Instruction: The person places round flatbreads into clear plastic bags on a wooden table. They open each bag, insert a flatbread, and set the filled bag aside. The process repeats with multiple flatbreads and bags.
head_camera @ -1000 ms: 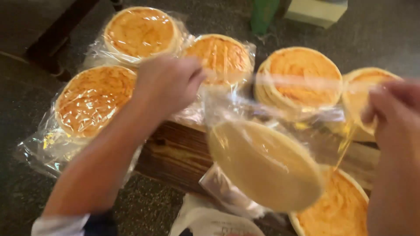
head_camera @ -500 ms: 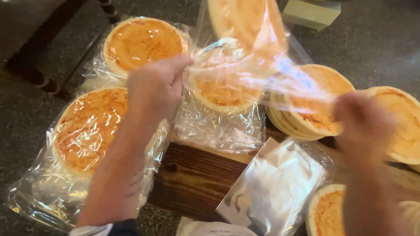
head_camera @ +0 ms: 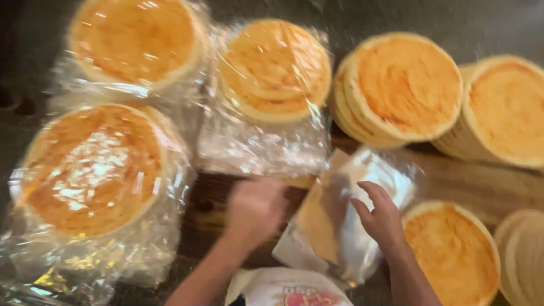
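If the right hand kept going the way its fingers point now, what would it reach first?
The right hand points up and left, its fingers already at the clear plastic bag lying on the wooden board. It would press into that bag first; the blur leaves it unclear whether they already touch.

A stack of empty clear plastic bags (head_camera: 345, 221) is seen lying flat on the dark wooden board, right between the two hands. It's shiny and crinkly, kinda silvery where light is caught, with a tan patch showing at its left half. It's tilted, its top corner angled up and away from the right hand (head_camera: 381, 218), whose fingers are rested on its upper right part. Its left edge is touched or nearly touched by the blurred left hand (head_camera: 255, 208); which one can't be told.
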